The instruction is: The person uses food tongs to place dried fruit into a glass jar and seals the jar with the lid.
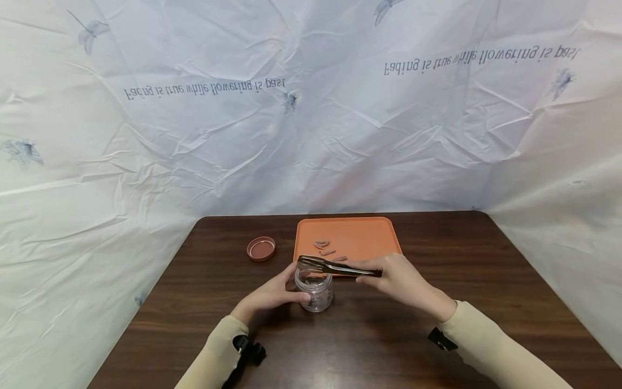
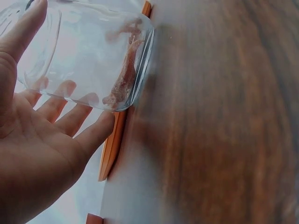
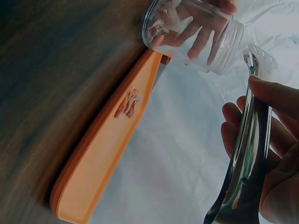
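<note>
My left hand [image 1: 272, 294] holds a clear jar [image 1: 318, 297] from the side, thumb in front and fingers around the far wall. The jar stands upright on the table, without its lid. A few pinkish-brown strips [image 2: 124, 77] lie at its bottom. In my right hand [image 1: 400, 278] is a pair of metal serving tongs [image 3: 250, 149], gripped between thumb and fingers. Their slotted, fork-like tips are over the jar's mouth, and no strip shows between them. More of the strips [image 3: 127, 103] rest on an orange tray [image 1: 359, 235] behind the jar.
A reddish-brown round lid [image 1: 261, 249] lies left of the tray on the dark wooden table [image 1: 194, 308]. White printed sheeting [image 1: 340, 135] hangs behind the table and along both sides. Dark wrist straps sit on both sleeves.
</note>
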Demonstrator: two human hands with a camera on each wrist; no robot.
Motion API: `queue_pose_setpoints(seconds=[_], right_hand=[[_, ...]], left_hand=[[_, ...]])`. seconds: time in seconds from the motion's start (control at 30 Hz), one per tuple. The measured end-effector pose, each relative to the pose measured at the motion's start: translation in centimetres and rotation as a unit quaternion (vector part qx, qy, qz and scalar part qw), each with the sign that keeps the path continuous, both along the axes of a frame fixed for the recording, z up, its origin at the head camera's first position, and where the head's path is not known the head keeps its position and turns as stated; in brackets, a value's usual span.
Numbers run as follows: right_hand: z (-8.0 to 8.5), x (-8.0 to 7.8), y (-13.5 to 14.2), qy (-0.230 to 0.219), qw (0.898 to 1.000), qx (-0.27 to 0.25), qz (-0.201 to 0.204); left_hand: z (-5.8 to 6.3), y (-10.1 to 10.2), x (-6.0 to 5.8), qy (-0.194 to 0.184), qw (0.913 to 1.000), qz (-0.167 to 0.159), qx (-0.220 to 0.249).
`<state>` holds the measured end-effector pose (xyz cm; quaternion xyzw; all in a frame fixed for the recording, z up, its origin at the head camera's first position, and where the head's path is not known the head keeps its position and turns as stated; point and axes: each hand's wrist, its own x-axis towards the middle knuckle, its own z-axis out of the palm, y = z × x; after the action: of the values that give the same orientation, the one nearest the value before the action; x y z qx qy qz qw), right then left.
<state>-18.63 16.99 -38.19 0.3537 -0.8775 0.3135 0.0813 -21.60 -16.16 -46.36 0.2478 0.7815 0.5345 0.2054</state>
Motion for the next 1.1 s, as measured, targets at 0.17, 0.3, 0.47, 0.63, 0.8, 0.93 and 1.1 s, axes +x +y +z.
queue_pose_setpoints(seconds=[0.17, 0.3, 0.47, 0.63, 0.8, 0.93, 1.1], right_hand=[[-0.2, 0.0, 0.1, 0.005, 1.000, -0.003, -0.001], [0.0, -0.1, 0.3, 0.008, 1.000, -0.006, -0.014], [0.5, -0.4, 1.0, -0.013, 0.999, -0.021, -0.034], [1.1, -1.0, 2.1, -0.032, 0.997, -0.032, -0.067], [1.3, -1.4, 3.0, -0.048, 0.994, -0.025, -0.099], [1.0, -1.8, 3.4, -0.069, 0.991, -0.019, -0.117], [-0.3, -2.4, 3.9, -0.098, 0.987, -0.007, -0.130]], left_hand=[[0.0, -0.1, 0.0, 0.000, 1.0000, -0.001, -0.007], [0.0, -0.1, 0.1, 0.000, 0.9999, -0.004, -0.009], [0.1, 0.0, -0.1, 0.013, 0.9998, -0.018, 0.003], [-0.1, 0.0, -0.4, 0.032, 0.9977, -0.047, 0.037], [-0.2, 0.1, -0.5, 0.039, 0.9971, -0.052, 0.040], [-0.2, 0.1, -0.5, 0.036, 0.9971, -0.052, 0.043], [-0.1, 0.1, -0.5, 0.039, 0.9969, -0.053, 0.043]])
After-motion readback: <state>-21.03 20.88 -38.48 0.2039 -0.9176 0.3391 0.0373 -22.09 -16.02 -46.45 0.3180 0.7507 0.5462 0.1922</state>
